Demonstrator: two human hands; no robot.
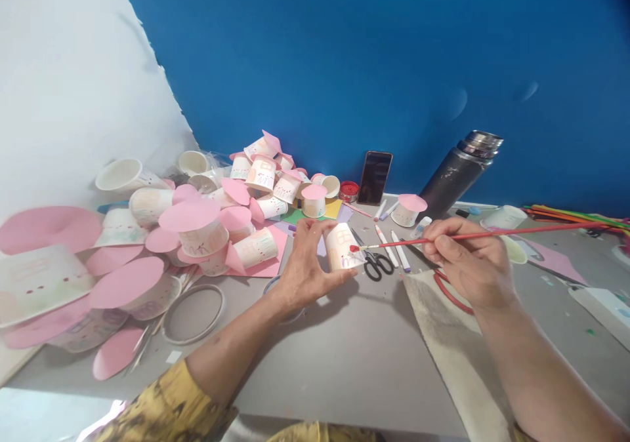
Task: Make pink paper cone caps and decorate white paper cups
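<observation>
My left hand (305,265) is closed around a white paper cup (340,246), held on its side just above the grey table (344,357). My right hand (467,261) pinches a long red paintbrush (472,235). The brush's red-tipped end touches the cup's side near its rim. Faint coloured marks show on the cup. Black scissors (377,263) lie on the table directly below the brush tip.
A big heap of decorated paper cups with pink round lids (197,225) fills the left. A phone (375,177), red paint pot (349,191) and steel flask (460,170) stand by the blue wall. Markers (394,245), a cloth (443,324) and coloured sticks (575,216) lie right.
</observation>
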